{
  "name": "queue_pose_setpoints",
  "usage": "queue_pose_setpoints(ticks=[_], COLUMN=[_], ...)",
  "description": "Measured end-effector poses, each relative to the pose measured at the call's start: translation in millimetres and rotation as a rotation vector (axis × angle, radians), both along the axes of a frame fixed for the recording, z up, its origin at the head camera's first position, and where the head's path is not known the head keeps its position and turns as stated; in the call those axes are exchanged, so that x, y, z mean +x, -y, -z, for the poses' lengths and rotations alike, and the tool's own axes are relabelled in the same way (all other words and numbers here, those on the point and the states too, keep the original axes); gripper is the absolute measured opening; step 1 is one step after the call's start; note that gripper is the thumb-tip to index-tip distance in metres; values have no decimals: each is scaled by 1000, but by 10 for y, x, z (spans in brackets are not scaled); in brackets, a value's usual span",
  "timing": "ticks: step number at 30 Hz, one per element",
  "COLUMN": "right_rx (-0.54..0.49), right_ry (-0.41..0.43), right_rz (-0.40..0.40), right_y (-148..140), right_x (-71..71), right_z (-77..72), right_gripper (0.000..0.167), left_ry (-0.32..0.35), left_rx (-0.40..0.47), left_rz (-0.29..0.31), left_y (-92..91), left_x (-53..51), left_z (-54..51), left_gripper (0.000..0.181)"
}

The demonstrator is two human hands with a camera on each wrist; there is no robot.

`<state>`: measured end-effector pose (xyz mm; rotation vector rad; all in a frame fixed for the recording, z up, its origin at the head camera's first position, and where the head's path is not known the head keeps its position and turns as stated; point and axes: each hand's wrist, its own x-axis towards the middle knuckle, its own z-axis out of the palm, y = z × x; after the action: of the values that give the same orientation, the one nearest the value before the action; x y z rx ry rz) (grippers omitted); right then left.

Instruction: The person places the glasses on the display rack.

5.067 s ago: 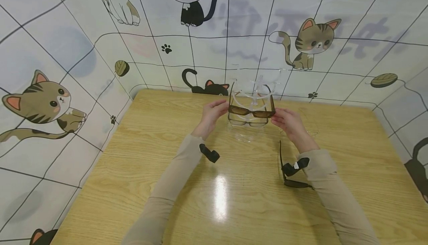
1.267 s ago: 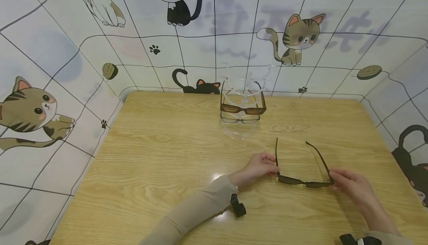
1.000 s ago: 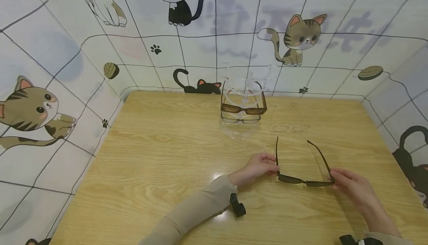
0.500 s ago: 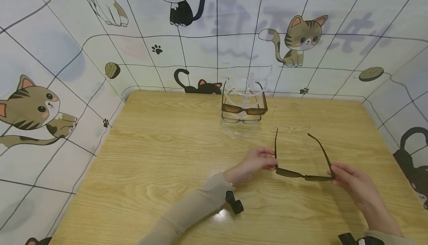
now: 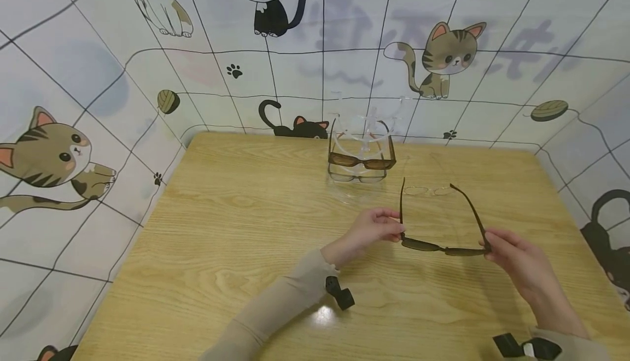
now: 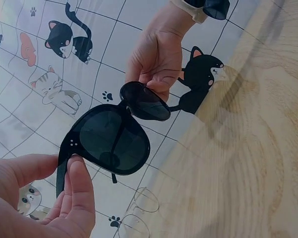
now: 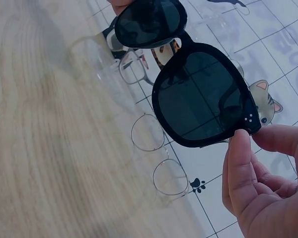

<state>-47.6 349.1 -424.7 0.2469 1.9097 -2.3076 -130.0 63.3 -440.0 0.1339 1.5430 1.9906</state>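
Black sunglasses (image 5: 420,245) with dark lenses are held between both hands, temples unfolded and pointing away toward the wall. My left hand (image 5: 371,230) pinches the left hinge corner between thumb and fingers. At the opposite corner, my right hand (image 5: 519,260) pinches the frame the same way. In the left wrist view the sunglasses (image 6: 114,141) appear raised off the table. Beyond them stands a clear display rack (image 5: 365,137) bearing brown-framed glasses (image 5: 361,161) and, below those, thin grey-framed glasses (image 5: 356,178). Thin wire-rimmed glasses (image 7: 148,133) lie on the table to the right of the rack.
The wooden table (image 5: 236,202) runs back to a wall (image 5: 295,71) covered with cat drawings, which also closes off both sides. The rack stands near the table's back edge, and its transparent parts are hard to make out.
Earlier both hands were at the brown-framed glasses on the rack. They then took the black sunglasses at the right by both corners, and over the last second lifted them slightly toward the back.
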Motion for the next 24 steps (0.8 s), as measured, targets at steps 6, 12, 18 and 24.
queue_pose_setpoints(ticks=[6,12,18,24], right_rx=[-22,-78,-88,-82], right_ry=[-40,-84,-89,-126], right_rz=[-20,-40,-35,-45], right_y=[84,150,219,300], right_x=[-66,-133,-181,-243], right_z=[-60,-121,-210,-292], right_gripper=[22,26,23,23], left_ry=[-22,-70,-113,-115], left_rx=[28,57,59,37], left_rz=[-24,-29,-30,-55], left_y=[91,182,264,349], left_x=[-25,-29,-32,-25], left_z=[-73,-195,-302,-413], left_gripper=[32,29,30,29])
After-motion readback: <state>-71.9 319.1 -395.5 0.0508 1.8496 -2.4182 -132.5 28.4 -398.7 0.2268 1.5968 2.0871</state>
